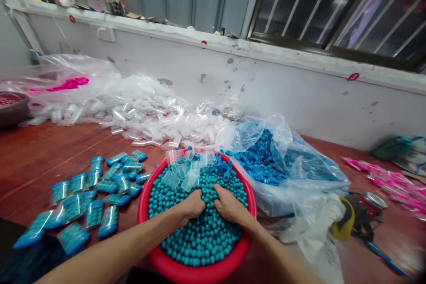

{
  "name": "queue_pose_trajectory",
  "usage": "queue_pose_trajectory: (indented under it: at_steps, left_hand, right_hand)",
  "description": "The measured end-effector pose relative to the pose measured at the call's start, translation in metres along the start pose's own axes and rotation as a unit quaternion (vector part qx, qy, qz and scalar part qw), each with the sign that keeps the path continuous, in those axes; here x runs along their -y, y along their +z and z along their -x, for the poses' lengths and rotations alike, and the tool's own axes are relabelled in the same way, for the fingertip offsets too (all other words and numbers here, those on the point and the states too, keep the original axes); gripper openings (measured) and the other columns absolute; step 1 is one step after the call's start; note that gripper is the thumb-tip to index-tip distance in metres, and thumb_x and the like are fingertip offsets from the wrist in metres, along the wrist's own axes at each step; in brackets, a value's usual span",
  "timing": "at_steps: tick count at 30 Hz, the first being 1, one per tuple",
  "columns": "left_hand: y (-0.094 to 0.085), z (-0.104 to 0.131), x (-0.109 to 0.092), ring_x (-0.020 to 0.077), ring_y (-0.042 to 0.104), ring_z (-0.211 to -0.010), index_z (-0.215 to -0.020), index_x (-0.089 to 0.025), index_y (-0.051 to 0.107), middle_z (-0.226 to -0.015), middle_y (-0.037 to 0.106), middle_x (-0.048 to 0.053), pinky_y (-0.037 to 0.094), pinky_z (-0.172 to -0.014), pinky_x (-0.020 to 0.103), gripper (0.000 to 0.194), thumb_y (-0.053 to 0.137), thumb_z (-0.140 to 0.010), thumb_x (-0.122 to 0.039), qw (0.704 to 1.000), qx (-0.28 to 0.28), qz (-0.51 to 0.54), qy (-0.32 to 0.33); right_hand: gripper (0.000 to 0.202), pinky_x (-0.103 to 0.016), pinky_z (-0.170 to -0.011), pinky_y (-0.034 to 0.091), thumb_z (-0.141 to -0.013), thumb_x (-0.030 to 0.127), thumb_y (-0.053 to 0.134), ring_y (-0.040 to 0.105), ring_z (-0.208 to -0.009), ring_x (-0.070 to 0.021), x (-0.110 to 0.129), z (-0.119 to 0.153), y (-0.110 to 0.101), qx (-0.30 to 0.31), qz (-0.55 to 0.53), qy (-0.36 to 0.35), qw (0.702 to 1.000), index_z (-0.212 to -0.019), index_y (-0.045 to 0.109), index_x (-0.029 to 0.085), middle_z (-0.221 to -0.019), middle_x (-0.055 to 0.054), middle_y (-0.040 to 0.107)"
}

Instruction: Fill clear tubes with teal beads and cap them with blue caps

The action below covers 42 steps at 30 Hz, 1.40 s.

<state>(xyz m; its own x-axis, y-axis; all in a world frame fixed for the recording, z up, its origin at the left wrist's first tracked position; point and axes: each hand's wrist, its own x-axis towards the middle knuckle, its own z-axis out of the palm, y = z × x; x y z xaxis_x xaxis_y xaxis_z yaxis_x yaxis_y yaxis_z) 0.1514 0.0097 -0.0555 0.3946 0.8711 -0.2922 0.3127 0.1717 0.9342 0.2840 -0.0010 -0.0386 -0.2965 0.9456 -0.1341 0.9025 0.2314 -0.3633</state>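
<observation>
A red basin full of small teal balls stands in front of me. Near its middle, my left hand rests among the balls with its fingers curled. My right hand is just to the right of it, a small gap apart, also curled into the balls. What either hand holds, if anything, is hidden. Clear empty tubes lie on the balls at the basin's far side, with a few blue caps beside them.
Filled tubes with blue caps lie at left. Behind is a heap of clear tubes. A plastic bag of blue caps sits right of the basin. Pink items and a yellow-and-black tool lie further right.
</observation>
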Motion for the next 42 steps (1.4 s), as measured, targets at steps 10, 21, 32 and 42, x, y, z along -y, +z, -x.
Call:
queue_pose_trajectory:
  at_steps: [10,21,32,42]
  left_hand:
    - [-0.014,0.025,-0.002,0.0125,0.056,-0.062,-0.077,-0.015,0.056,-0.062,0.06,-0.002,0.042,-0.067,0.027,0.029,0.07,-0.052,-0.015,0.919,0.025,0.383,-0.092]
    - [-0.027,0.035,-0.004,0.0105,0.05,-0.057,-0.088,-0.015,0.056,-0.063,0.056,-0.003,0.034,-0.055,0.023,0.036,0.069,-0.055,-0.023,0.944,-0.003,0.315,-0.097]
    - [-0.021,0.026,0.007,0.0098,0.039,-0.053,-0.084,-0.013,0.064,-0.053,0.046,-0.005,0.03,-0.052,0.023,0.027,0.059,-0.059,-0.022,0.991,-0.096,0.09,0.041]
    - [-0.02,0.035,-0.005,0.0106,0.048,-0.052,-0.097,-0.019,0.053,-0.059,0.048,-0.005,0.032,-0.04,0.017,0.034,0.057,-0.069,-0.037,0.984,-0.059,0.167,0.022]
  right_hand:
    - [0.04,-0.028,-0.064,0.044,-0.081,0.01,0.042,0.056,-0.086,-0.0194,-0.012,0.009,-0.026,-0.116,0.165,-0.035,0.979,-0.116,0.05,0.027,-0.119,-0.009,0.049]
    - [0.015,-0.041,-0.082,0.036,-0.084,0.016,0.047,0.048,-0.099,-0.0265,-0.014,-0.009,-0.022,-0.184,0.284,-0.053,0.939,-0.084,0.062,0.02,-0.1,-0.01,0.058]
    - [0.035,-0.028,-0.073,0.044,-0.09,0.025,0.033,0.058,-0.084,-0.0186,0.006,0.022,-0.013,-0.058,0.036,-0.12,0.99,-0.122,0.048,0.02,-0.091,-0.008,0.062]
    - [0.029,-0.025,-0.064,0.045,-0.085,0.022,0.043,0.057,-0.068,-0.0141,0.008,0.027,-0.025,-0.109,-0.209,-0.082,0.968,-0.111,0.056,0.019,-0.079,-0.002,0.063]
